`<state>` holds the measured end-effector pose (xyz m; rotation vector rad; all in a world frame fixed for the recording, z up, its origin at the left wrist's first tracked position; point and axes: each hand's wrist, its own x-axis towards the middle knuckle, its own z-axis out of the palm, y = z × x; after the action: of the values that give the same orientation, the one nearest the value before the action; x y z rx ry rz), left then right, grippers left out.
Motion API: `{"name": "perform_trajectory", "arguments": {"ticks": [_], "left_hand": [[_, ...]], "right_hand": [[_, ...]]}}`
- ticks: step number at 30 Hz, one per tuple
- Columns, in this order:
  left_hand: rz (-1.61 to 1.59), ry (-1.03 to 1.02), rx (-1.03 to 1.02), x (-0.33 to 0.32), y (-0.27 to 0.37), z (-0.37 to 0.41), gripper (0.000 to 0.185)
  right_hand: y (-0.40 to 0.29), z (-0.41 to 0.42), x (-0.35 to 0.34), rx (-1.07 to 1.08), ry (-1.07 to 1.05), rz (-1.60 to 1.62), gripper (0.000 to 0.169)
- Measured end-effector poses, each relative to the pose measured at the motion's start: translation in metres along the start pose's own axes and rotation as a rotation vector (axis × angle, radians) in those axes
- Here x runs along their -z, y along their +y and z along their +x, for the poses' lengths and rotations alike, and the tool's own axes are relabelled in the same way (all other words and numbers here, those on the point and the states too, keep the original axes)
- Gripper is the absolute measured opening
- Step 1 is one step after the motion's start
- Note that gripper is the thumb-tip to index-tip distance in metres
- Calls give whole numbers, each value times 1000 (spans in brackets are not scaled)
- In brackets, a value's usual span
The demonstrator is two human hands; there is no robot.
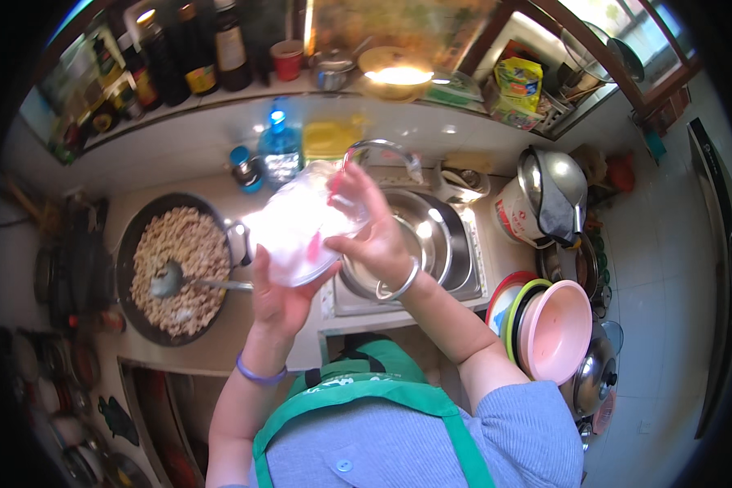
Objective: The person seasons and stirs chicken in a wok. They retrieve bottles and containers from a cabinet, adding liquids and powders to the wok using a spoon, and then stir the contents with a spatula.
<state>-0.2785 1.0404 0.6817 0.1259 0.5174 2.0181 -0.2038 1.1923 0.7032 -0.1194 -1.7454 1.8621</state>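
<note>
Between both hands is a clear plastic container, tilted, with white, overexposed contents and pink marks. My left hand cups it from below, thumb up its side. My right hand grips its upper right part near a thin pink strip; glare hides exactly what those fingers pinch. To the left, a dark wok holds many small pale brown pieces. A metal ladle rests on them, its handle running toward my left wrist. Behind the right forearm, a metal basin sits in the steel sink.
A faucet arches over the sink. Behind the container stand a blue bottle and a blue-lidded jar. Stacked plastic basins lean by my right elbow. A white bucket stands farther back. Dark bottles line the sill.
</note>
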Motion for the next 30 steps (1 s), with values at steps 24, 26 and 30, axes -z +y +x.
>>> {"name": "perform_trajectory", "arguments": {"ticks": [24, 26, 30], "left_hand": [[435, 245, 215, -22, -106, 78, 59], [438, 236, 226, -23, -107, 80, 57], [430, 275, 209, -14, -101, 70, 55]], "right_hand": [[-16, 259, 354, 172, 611, -1260, 102], [-14, 254, 382, 402, 763, -1326, 93], [-50, 218, 436, 320, 983, -1046, 71]]}}
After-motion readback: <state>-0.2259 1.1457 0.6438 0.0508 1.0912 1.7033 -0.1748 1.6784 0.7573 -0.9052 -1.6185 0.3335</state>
